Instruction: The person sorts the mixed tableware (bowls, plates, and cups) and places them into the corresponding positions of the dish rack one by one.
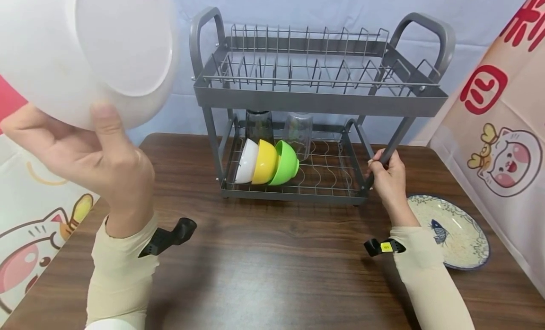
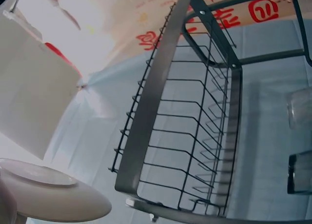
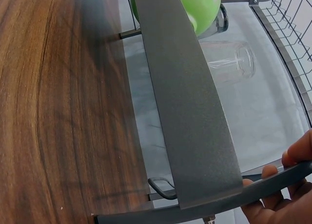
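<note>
My left hand (image 1: pixel 95 159) holds a white plate (image 1: pixel 55 50) up at the left, thumb on its underside, so the foot ring faces the head camera. In the left wrist view the plate (image 2: pixel 58 197) stands apart from the grey two-tier dish rack (image 2: pixel 141 121). My right hand (image 1: pixel 388 178) grips the right front post of the rack (image 1: pixel 315 101), low down; the right wrist view shows its fingers (image 3: pixel 270 173) curled round the dark bar. On the lower tier, a white bowl (image 1: pixel 246 164), a yellow bowl (image 1: pixel 263 162) and a green bowl (image 1: pixel 284 164) lean nested on their sides.
Behind the bowls on the lower tier stand a dark glass (image 1: pixel 259 126) and a clear glass (image 1: pixel 299 129). A patterned oval plate with a blue fish (image 1: pixel 457 230) lies on the wooden table (image 1: pixel 272 263) at the right. Printed cloths (image 1: pixel 502 131) hang at both sides.
</note>
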The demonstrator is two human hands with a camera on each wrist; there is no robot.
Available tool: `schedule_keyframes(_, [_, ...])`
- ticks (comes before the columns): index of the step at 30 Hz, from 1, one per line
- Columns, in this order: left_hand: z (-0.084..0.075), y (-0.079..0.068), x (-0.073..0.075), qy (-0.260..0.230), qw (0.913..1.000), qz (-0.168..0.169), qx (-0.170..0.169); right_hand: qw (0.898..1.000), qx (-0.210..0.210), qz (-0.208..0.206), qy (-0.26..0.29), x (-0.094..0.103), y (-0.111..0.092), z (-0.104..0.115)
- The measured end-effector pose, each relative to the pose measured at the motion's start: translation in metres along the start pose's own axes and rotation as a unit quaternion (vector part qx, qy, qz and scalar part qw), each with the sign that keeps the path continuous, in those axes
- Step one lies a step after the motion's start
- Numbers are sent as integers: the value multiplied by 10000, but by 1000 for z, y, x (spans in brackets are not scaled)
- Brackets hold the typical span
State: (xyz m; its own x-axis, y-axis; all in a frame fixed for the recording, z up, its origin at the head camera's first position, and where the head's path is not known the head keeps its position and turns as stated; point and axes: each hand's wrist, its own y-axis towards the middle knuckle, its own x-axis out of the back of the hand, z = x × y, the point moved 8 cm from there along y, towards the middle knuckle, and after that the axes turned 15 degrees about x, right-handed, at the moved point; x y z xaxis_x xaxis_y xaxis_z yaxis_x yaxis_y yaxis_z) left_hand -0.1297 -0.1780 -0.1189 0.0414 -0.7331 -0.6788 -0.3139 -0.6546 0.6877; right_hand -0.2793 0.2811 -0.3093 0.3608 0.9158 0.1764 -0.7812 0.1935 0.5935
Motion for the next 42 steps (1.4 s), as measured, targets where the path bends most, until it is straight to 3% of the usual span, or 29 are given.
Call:
schedule_keyframes(11, [-3,-3,-13,-402,9983,251,-335,9999,-159,-46,-1,1,0,0])
schedule_keyframes(18, [1,-2,-26,-249,9985,298,-390,9999,-47,-84,79,2,1,-1])
schedule_keyframes(20, [4,-1,-30,-261,9987,329,-299,9999,108,-76,104,2,1,-1])
schedule_keyframes(24, [10,-1,-37,-114,9991,371,-138,9972,261,-104,689,4,3,-19])
schedule_keyframes(27, [15,1,-39,-185,9993,333,40,9978,262,-80,596,3,3,-18])
schedule_keyframes(30, [19,3,-41,-429,9985,320,131,9999,141,-14,-49,1,1,0])
schedule_keyframes(36, [24,4,-46,-671,9968,419,131,10000,-37,-30,-10,1,1,2])
schedule_keyframes(42, [31,2,-50,-639,9965,463,280,9965,117,-133,818,6,6,-41])
